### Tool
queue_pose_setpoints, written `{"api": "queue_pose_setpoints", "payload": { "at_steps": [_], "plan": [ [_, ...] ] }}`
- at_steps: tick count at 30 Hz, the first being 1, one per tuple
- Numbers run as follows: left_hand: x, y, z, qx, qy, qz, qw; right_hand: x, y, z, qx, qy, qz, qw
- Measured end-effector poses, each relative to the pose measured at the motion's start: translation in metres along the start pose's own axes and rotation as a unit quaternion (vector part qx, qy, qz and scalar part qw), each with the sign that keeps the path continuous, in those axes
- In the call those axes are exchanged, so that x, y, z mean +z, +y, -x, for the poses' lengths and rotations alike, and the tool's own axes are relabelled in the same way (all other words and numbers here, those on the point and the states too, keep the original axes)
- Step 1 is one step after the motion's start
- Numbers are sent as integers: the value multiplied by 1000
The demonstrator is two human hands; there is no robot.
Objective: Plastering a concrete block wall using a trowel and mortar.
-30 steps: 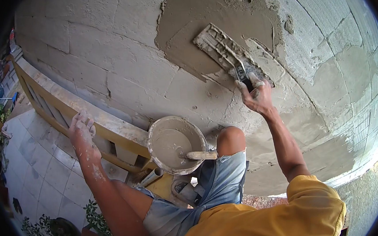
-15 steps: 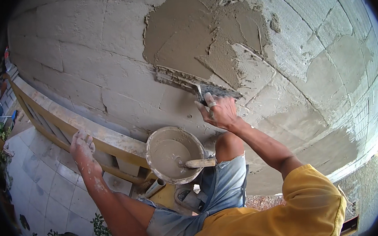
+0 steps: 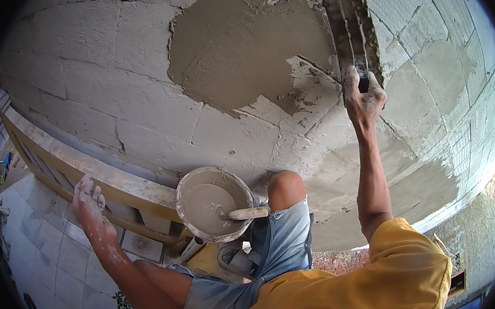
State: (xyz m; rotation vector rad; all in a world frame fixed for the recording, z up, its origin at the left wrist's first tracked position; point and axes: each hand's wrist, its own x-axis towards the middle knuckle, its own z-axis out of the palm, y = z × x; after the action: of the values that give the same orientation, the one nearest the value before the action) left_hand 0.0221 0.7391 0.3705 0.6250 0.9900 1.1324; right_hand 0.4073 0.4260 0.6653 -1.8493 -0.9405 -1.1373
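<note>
- Right now the person's right hand (image 3: 365, 103) is closed firmly around the handle of a long plastering trowel (image 3: 354, 27), arm stretched well forward.
- The trowel's ribbed, mortar-smeared back faces us, its long side running away from the person; I can't tell whether its blade touches the wall (image 3: 131, 79).
- Just left of it, a dark patch of wet mortar (image 3: 256, 43) spreads over the paler blocks, with a rough, ragged edge.
- The left hand (image 3: 90, 204), whitened with dried mix, is loosely open, fingers slightly curled, near the yellow-sided ledge (image 3: 109, 172); contact there is hard to judge.
- Between the ledge and the person's bent knee (image 3: 286, 189) is a round bucket (image 3: 235, 185) of grey mix.
- A wooden-handled tool (image 3: 248, 213) leans in the bucket, its head sunk in the mix, its handle crossing the rim toward the knee.
</note>
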Motion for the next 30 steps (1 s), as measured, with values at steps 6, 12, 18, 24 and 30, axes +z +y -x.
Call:
{"api": "queue_pose_setpoints", "payload": {
  "at_steps": [6,12,18,24,30],
  "plan": [
    [13,-13,3,-11,-10,0,1000,12,3,21,-144,-108,139,974],
    [3,0,8,21,-15,-2,1000,-12,-7,-41,22,-21,55,998],
    [21,-4,3,-5,-25,-11,1000,54,-22,19,-26,-309,51,949],
    [23,-6,5,-1,-10,0,1000,87,1,142,-203,-421,160,870],
    [10,-15,0,-2,-22,1,1000,93,-29,83,-306,-230,181,906]
  ]
}}
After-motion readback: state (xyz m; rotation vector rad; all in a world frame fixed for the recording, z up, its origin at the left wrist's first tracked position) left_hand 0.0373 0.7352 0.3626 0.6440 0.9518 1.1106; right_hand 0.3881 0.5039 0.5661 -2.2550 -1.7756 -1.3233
